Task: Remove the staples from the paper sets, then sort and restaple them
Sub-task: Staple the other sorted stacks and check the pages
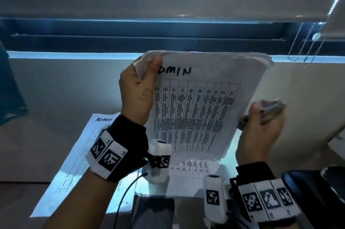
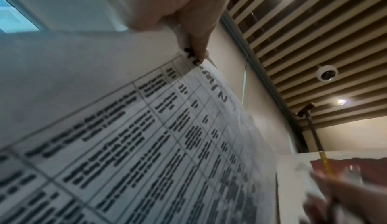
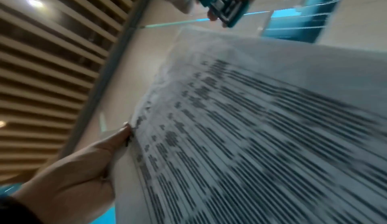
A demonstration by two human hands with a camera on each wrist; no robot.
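White paper, printed with a table and headed "ADMIN" in black marker, forms the paper set (image 1: pixel 201 105) held upright in the air between both hands. The left hand (image 1: pixel 138 90) pinches the set at its top left corner, thumb on the printed face beside the handwritten word and fingers behind; a loose corner of a sheet sticks out above the thumb. In the left wrist view the thumb (image 2: pixel 199 45) presses the edge just at the first letter. The right hand (image 1: pixel 261 128) is at the set's right edge, lower down, its fingers curled round a teal stapler (image 3: pixel 224 7); the right wrist view shows the stapler's metal underside, held clear of the paper's upper corner. In the head view the stapler is blurred. Whether the right hand also touches the paper cannot be told.

Below the hands, flat on the counter (image 1: pixel 46 98), lies a second sheet marked "ADMIN" (image 1: pixel 80 156), under the left wrist. A further printed sheet (image 1: pixel 188 169) lies directly beneath the raised set, between the two wrists. A thin black cable (image 1: pixel 123 197) runs across the counter near the left forearm. Beyond the hands, a window frame (image 1: pixel 149 31) with a lowered blind, and a bead chain (image 1: pixel 306 47) hanging to the far right.
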